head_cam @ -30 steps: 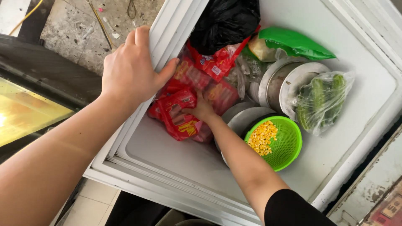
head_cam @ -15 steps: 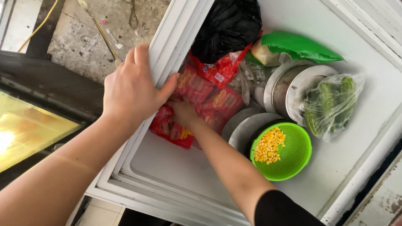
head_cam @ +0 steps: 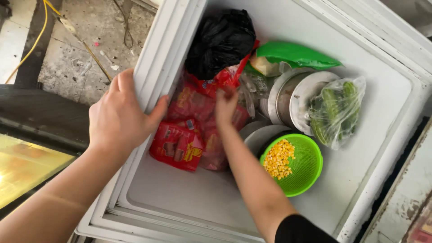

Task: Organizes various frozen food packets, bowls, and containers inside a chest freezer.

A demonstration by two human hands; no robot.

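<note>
Nearest, left hand (head_cam: 119, 119) clamped on the white rim of the open chest freezer (head_cam: 155, 67), thumb inside, fingers curled over the outer edge. Right hand (head_cam: 226, 104) deeper in, fingers down among the red plastic food packets (head_cam: 180, 141); closed or spread, cannot tell. Just right of that arm, green plastic colander of yellow corn kernels (head_cam: 292, 164). Beyond, steel bowls (head_cam: 288, 96), clear bag of green vegetables (head_cam: 335, 112). Farthest, black plastic bag (head_cam: 220, 40) and green pouch (head_cam: 297, 54).
</note>
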